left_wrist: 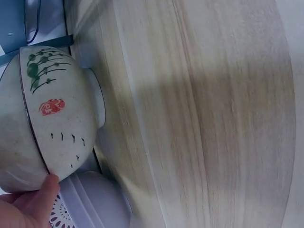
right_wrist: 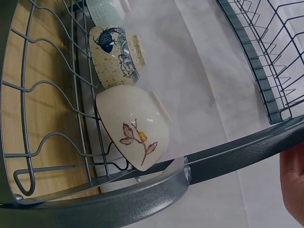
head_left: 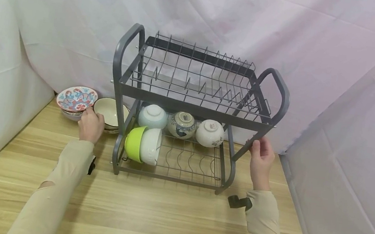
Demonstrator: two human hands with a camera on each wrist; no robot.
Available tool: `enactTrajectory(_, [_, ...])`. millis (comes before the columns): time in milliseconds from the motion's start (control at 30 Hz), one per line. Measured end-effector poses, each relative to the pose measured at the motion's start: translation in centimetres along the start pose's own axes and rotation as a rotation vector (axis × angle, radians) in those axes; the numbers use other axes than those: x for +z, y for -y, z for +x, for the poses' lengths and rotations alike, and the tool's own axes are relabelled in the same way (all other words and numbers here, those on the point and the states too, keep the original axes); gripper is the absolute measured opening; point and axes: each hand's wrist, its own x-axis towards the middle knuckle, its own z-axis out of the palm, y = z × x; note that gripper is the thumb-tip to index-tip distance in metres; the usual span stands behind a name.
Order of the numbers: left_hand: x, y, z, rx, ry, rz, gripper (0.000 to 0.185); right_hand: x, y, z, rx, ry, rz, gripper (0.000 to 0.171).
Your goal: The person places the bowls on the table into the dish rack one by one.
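Note:
A grey two-tier dish rack stands on the wooden table. My left hand grips the rim of a cream bowl left of the rack. In the left wrist view this cream bowl shows green and red painting, and my thumb presses its side. My right hand holds the rack's slanted right strut. The lower shelf carries a light blue bowl, a fish-patterned bowl, a white bowl, a green bowl and another white bowl. The upper shelf holds nothing.
A red and blue patterned dish sits on a pale bowl at the far left. White sheeting closes in the back and both sides. In the right wrist view the white leaf bowl and fish bowl lean on the rack wires.

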Motion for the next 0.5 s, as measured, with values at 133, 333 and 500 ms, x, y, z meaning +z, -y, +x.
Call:
enactTrajectory(133, [0.02, -0.02, -0.11, 0.004, -0.029, 0.013, 0.039, -0.01, 0.04, -0.06, 0.01, -0.005, -0.012, 0.014])
enactTrajectory(333, [0.37, 0.14, -0.04, 0.073, -0.139, -0.012, 0.037, -0.14, -0.18, -0.01, -0.009, -0.006, -0.029, 0.013])
enactTrajectory(500, [0.43, 0.11, 0.11, 0.146, -0.19, 0.0, 0.034, -0.08, -0.16, 0.02, -0.012, -0.01, -0.028, 0.012])
